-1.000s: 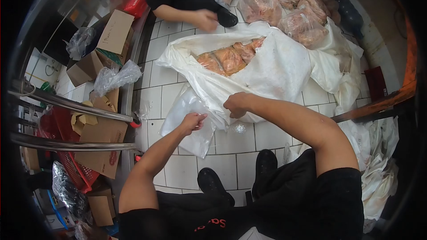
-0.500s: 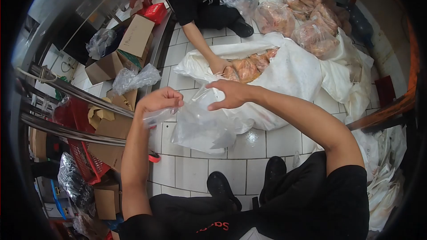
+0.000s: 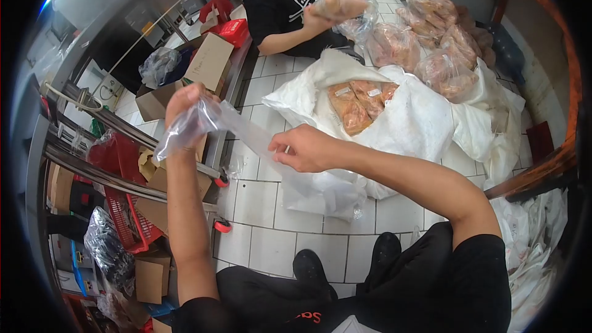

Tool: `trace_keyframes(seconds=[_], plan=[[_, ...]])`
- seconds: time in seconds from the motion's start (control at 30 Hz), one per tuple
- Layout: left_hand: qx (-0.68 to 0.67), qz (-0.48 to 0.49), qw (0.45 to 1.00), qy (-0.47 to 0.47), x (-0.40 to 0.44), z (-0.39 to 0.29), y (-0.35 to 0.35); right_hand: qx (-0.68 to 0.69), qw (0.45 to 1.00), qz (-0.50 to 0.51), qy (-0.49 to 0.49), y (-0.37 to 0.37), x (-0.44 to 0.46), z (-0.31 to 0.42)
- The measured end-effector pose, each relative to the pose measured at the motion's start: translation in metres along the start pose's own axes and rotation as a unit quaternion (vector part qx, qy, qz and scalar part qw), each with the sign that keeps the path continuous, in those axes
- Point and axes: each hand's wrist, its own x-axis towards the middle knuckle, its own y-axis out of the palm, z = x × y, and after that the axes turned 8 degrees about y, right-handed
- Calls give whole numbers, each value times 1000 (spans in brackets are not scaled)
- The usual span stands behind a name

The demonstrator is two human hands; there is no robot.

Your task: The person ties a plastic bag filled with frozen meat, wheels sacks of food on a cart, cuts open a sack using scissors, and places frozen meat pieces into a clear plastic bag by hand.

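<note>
A long, clear plastic bag (image 3: 246, 135) stretches between my two hands, and its wide lower part hangs over the tiles. My left hand (image 3: 184, 102), raised on the left, is closed around one end, with loose film draped over the wrist. Lower and to the right, my right hand (image 3: 308, 148) has curled fingers pinched at the bag's edge. Beyond that hand lies an opened white woven sack (image 3: 422, 111), with several packs of orange-brown meat-like food (image 3: 356, 106) in its mouth.
A seated co-worker (image 3: 274, 9) holds a filled clear bag (image 3: 339, 6) across from me. Filled clear bags (image 3: 447, 65) pile up at the back right. Metal rails (image 3: 117, 179), cardboard boxes (image 3: 209, 61) and a red basket (image 3: 126, 216) stand left; white bags (image 3: 530, 240) lie right.
My left hand has risen up and left, pulling the plastic bag out long. My right hand has lowered slightly and its fingers have closed. The co-worker's hand has left the sack and lifted a pack.
</note>
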Motion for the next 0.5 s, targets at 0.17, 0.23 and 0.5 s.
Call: trace_keyframes(seconds=[0.17,0.23,0.5], plan=[[-226,40,972,45,14,-56,4,154,984,-76,-54,-27,-11,56],[-167,-15,984,63,21,-70,23,122,973,-182,-73,-35,-7,78],[97,-147,983,61,71,-83,15,51,987,-140,-53,-152,17,85]])
